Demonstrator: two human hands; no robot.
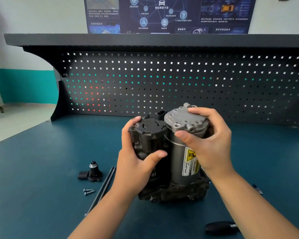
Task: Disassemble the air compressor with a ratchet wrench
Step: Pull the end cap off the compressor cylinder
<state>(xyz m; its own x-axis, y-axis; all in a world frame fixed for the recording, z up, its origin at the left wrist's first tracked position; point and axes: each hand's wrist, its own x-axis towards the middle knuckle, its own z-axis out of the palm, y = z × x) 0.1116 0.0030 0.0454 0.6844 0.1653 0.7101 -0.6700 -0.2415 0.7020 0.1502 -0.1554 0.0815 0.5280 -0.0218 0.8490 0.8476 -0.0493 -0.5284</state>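
Note:
The air compressor [178, 163] stands upright on the blue bench, a grey metal cylinder with a yellow warning label beside a black plastic housing [148, 133]. My left hand [136, 163] grips the black housing, fingers behind it and thumb across its front. My right hand [209, 138] curls over the grey end cap [183, 118] on top of the cylinder, fingers on the cap's far edge and thumb at its front. A black handle [221, 227], perhaps the ratchet wrench, lies at the bench's near right, partly behind my right forearm.
A removed black valve part [91, 172] stands left of the compressor. Two screws [89, 191] lie in front of it. Two long dark bolts [102, 188] lie diagonally beside my left forearm. A small dark item [257, 188] lies at right. A pegboard [162, 83] backs the bench.

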